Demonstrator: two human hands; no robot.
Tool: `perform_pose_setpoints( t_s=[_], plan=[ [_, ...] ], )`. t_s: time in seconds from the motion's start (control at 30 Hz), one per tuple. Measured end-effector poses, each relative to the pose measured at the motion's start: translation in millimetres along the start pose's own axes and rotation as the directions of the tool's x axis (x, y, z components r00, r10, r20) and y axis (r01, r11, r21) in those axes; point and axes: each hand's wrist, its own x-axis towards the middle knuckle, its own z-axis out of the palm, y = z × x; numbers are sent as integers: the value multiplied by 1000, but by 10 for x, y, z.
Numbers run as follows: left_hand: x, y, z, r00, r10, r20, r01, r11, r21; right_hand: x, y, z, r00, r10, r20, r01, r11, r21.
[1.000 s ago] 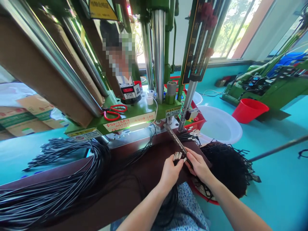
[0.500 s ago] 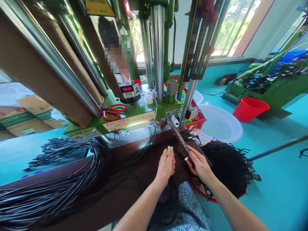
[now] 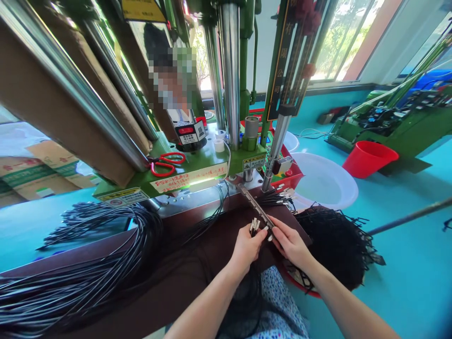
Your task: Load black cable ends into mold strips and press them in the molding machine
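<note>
A left hand [image 3: 247, 245] pinches a cluster of metal-tipped cable ends [image 3: 254, 225]; the right hand [image 3: 291, 242] grips a metal strip [image 3: 256, 207] at its 5 o'clock end. Black cables [image 3: 88, 263] crowd 9 o'clock, scissors [image 3: 165, 164] at 11. The fingertip contact is unclear.

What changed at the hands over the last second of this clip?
The left hand, with its small cluster of metal cable ends, pulled away to the left half a second ago and has now come back beside the right hand. The right hand kept its grip on the near end of the long metal strip. The red scissors and the cable bundle stayed put.
</note>
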Motion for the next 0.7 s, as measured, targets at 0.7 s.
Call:
perform_pose_setpoints(
  t_s=[0.7],
  plan=[
    [83,-13,-99,989,148,-11,-148,988,38,2,-12,-28,996,66,53,-71,992,101]
  ],
)
